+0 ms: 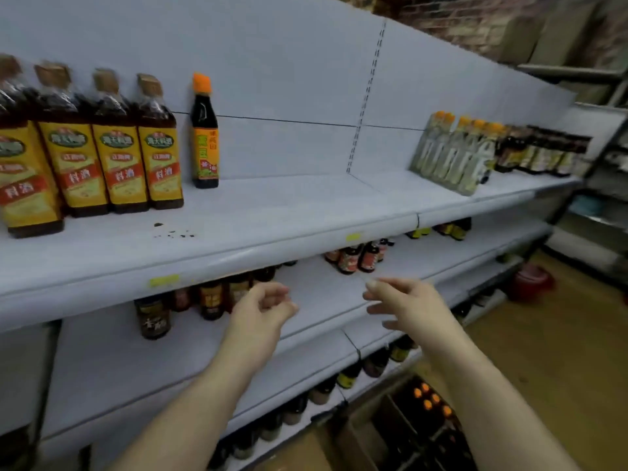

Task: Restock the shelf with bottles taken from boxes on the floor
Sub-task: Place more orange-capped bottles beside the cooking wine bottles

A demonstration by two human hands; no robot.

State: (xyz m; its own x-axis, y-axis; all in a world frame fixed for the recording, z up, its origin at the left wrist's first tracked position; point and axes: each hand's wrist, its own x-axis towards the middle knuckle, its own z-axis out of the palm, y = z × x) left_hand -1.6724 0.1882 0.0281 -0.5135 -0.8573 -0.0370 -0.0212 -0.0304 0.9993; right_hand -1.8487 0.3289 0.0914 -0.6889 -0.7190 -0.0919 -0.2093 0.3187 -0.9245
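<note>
Box (353, 440) of orange-capped bottles (429, 399) is sitting on the floor (560, 368), under the extended forearms. Left hand (261, 304) and right hand (401, 300) are hovering before the middle shelf (323, 294), fingers loosely curled, holding nothing. One soy bottle (205, 137) is standing upright on the upper shelf (306, 212).

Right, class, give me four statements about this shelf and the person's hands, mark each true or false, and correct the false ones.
1. The left hand and right hand hold nothing. True.
2. One orange-capped dark bottle stands alone to the right of the yellow-labelled bottles. True.
3. The top shelf is packed from that bottle to the pale bottles. False: that stretch is bare.
4. The box on the floor is empty. False: orange caps show inside it.
</note>
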